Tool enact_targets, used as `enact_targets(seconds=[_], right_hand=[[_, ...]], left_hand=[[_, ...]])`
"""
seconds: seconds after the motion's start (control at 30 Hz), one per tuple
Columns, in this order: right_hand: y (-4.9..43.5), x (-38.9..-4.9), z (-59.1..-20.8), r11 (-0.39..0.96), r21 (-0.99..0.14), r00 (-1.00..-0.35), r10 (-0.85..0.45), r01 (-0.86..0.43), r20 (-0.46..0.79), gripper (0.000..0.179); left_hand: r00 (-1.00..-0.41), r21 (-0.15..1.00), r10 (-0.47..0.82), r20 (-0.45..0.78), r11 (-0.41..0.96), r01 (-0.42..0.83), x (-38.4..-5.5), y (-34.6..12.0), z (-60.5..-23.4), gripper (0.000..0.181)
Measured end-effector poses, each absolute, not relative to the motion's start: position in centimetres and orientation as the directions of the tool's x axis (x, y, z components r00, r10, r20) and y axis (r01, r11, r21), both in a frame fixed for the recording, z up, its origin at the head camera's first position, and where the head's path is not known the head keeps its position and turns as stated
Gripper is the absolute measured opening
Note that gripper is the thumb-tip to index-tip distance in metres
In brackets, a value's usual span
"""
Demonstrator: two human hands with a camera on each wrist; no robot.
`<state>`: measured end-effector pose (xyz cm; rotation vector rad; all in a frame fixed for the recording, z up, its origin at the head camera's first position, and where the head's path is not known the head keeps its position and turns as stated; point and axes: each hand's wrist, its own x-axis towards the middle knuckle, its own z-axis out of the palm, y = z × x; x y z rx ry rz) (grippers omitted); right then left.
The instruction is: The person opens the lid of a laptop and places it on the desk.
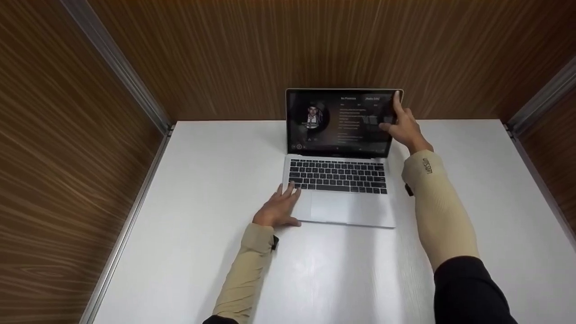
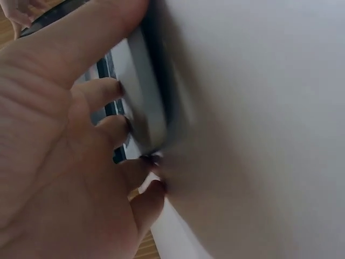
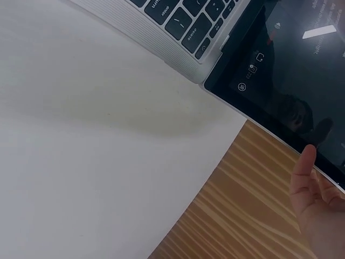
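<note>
A silver laptop [image 1: 351, 209] stands unfolded on the white table, its lit dark screen [image 1: 346, 135] showing a round picture and lines of text. My left hand [image 1: 278, 209] rests spread on the front left corner of the base, with fingertips by the keyboard's lower left keys and the thumb along the front edge. From the left wrist, some fingertips show on top of the base and others beside its edge. At the screen's right side, my right hand [image 1: 407, 128] grips the frame, the thumb in front and other fingers partly hidden behind the edge.
The white table [image 1: 216, 180] meets a brown wood-grain panel [image 1: 225, 58] right behind the laptop. More such panels with metal rails [image 1: 148, 166] stand on the left and right. Both forearms wear beige sleeves [image 1: 443, 207].
</note>
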<state>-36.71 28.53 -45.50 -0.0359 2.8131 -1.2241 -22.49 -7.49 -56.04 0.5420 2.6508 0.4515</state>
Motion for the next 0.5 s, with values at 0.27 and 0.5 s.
enact_targets(seconds=[0.27, 0.5], right_hand=[[28.4, -36.6, -45.3, 0.699, -0.715, -0.997, -0.051, 0.007, -0.059, 0.101], [28.0, -37.1, -45.2, 0.691, -0.723, -0.996, -0.068, -0.01, -0.05, 0.103]], left_hand=[[-0.86, 0.372, 0.385, -0.335, 0.893, 0.255, -21.3, -6.7, -55.8, 0.104], [-0.877, 0.347, 0.344, -0.336, 0.911, 0.224, -20.8, -6.0, -55.4, 0.103]])
